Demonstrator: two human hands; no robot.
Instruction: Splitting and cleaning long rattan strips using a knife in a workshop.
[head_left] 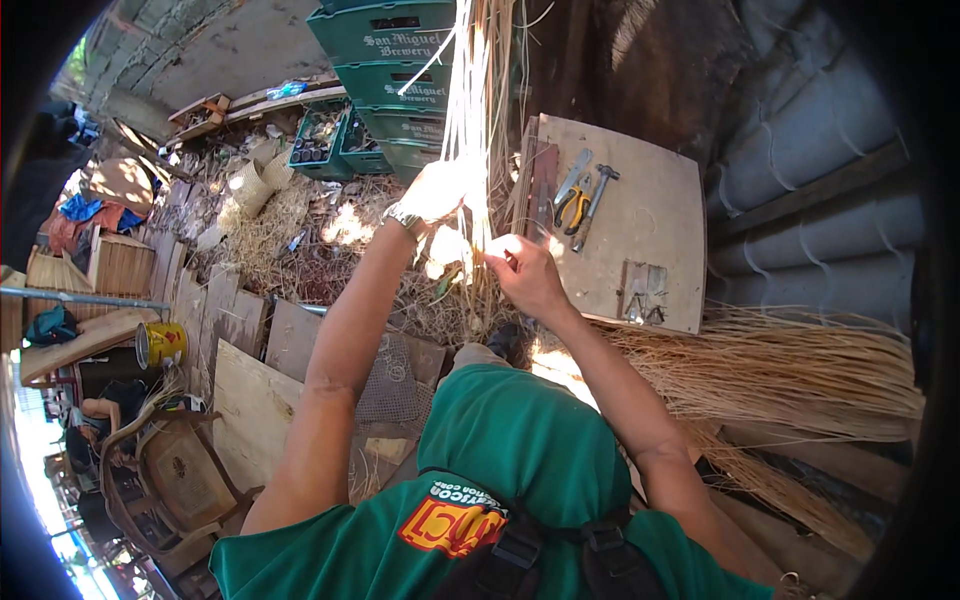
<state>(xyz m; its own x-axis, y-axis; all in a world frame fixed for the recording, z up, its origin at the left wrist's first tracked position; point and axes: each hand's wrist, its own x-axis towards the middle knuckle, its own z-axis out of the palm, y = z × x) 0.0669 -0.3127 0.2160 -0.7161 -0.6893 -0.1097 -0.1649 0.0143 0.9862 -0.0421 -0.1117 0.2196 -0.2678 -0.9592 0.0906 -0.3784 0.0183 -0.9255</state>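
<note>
A tall bundle of thin pale cane strips [480, 100] hangs upright in front of me, its strips fanning out at the top. My left hand [440, 192], washed out by sunlight, is closed around the bundle at its left side. Lower down on the right, my right hand [525, 277] is closed, thumb and fingers pinching strips at the bundle's edge. The strips' lower ends trail toward the littered ground by my legs. To the right, a wooden board [660, 200] carries a hammer [597, 208], yellow-and-black pliers [572, 210] and a flat metal blade [572, 175].
Green plastic crates [400, 85] are stacked behind the bundle. A large heap of cane strips [780, 370] lies at the right, below grey corrugated sheets [820, 220]. At left are a wooden chair [180, 470], a yellow can [162, 345] and planks [255, 400]. Dry scraps [270, 225] cover the ground.
</note>
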